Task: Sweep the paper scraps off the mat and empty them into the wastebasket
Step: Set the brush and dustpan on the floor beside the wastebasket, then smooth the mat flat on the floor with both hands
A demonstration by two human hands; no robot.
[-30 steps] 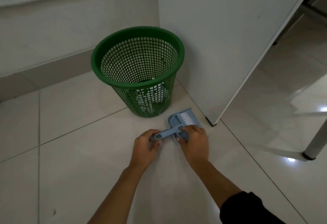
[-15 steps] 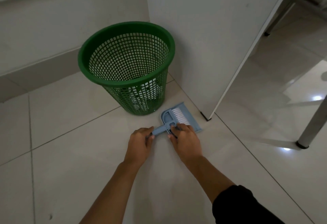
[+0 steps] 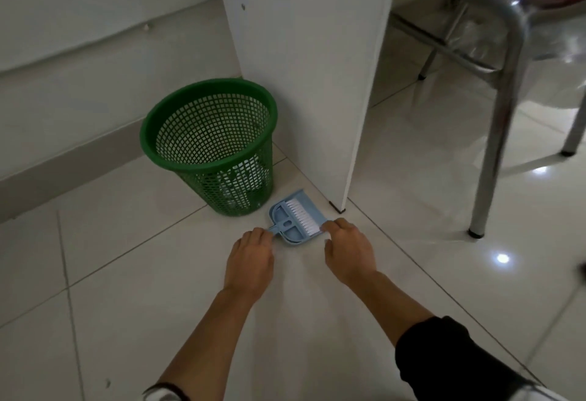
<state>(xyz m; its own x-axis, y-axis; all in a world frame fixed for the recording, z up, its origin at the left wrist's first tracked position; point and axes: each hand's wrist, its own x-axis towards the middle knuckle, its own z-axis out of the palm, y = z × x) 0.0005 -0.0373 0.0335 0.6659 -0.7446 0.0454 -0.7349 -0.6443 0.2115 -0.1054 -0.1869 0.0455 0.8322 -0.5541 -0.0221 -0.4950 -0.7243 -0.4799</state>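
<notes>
A small blue dustpan [image 3: 293, 232] lies flat on the tiled floor with a white-bristled brush [image 3: 301, 217] nested in it. It sits just right of the green mesh wastebasket [image 3: 177, 153], almost touching its base. White paper scraps [image 3: 242, 175] show through the basket's mesh near the bottom. My left hand [image 3: 250, 258] has its fingers curled over the end of the pan's handle. My right hand [image 3: 347, 248] is at the pan's right corner, curled fingertips touching its edge; whether they grip it is unclear. No mat is in view.
A white cabinet panel [image 3: 304, 67] stands right behind the dustpan, with its foot [image 3: 336, 209] close by. A metal-legged chair [image 3: 494, 134] with a red seat is at the right. The wall and grey skirting [image 3: 63, 166] run behind the basket.
My right hand has slid off the brush to the pan's right corner, so the brush now shows fully. The view has pulled back and turned right, bringing the chair in.
</notes>
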